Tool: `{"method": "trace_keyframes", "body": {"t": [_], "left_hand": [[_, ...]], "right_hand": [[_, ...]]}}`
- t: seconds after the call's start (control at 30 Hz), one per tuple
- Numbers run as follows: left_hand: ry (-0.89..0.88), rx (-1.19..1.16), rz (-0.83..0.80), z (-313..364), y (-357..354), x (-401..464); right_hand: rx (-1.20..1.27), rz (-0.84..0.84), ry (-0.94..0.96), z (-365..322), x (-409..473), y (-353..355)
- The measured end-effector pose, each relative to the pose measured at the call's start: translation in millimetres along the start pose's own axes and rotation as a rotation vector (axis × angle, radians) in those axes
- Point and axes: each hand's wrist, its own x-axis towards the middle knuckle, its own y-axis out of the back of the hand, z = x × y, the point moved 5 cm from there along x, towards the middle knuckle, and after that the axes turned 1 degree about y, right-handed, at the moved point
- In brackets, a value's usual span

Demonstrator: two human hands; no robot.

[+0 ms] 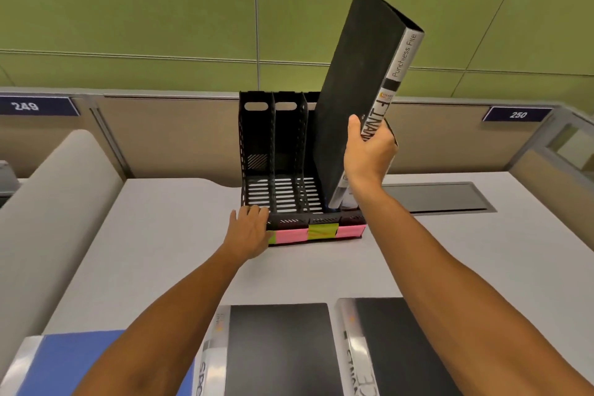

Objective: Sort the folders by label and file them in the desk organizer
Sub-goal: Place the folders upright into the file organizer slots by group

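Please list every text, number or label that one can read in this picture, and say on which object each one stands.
"Punchless File": spine of the black folder held by the right hand.
"249": left partition sign.
"250": right partition sign.
Handwritten spine label on the held folder: partly covered, about "INAN".
Small logo on that spine: too small to read.
Spines of the two black folders lying near: cut off, unreadable.
Sticky notes on the desk organizer: no text legible.

We see a green panelled wall (160, 10) above beige partitions (176, 132) carrying number plates (517, 114); grey desk (160, 235) below.
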Motion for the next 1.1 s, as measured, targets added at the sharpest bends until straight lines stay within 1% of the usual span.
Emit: {"method": "trace_keyframes", "body": {"t": [0.23, 0.37, 0.47, 0.6, 0.77, 0.83, 0.93, 1.03, 1.1], "left_hand": [[0.017, -0.056, 0.023, 0.0, -2.6, -1.1], [0.02, -0.071, 0.028, -0.9, -2.2, -1.5], [0.01, -0.073, 0.037, -0.8, -1.9, -1.1], [-0.006, -0.064, 0.055, -0.9, -3.8, -0.7], [0.002, -0.003, 0.035, -1.5, -8.2, 0.8], [-0.003, 0.012, 0.03, -1.7, -8.2, 1.5], [-0.007, -0.004, 0.012, -2.8, -8.4, 2.8], [-0.017, -0.005, 0.009, -1.7, -8.4, 3.1], [-0.019, -0.006, 0.019, -0.7, -8.3, 3.1]], "right_hand": [[0.081, -0.007, -0.062, 26.0, -19.4, -45.7], [0.102, -0.085, -0.056, 36.7, -37.0, -69.8], [0.093, -0.146, -0.066, 43.1, -34.3, -76.2], [0.046, -0.17, -0.101, 50.1, -11.5, -73.2], [-0.018, -0.238, -0.08, 63.0, -7.9, -72.0], [0.011, -0.251, -0.146, 76.9, -15.9, -73.5], [0.077, -0.26, -0.308, 103.7, -32.5, -74.6], [0.088, -0.377, -0.427, 132.7, -53.6, -75.8], [0.067, -0.464, -0.473, 145.5, -62.7, -75.8]]}}
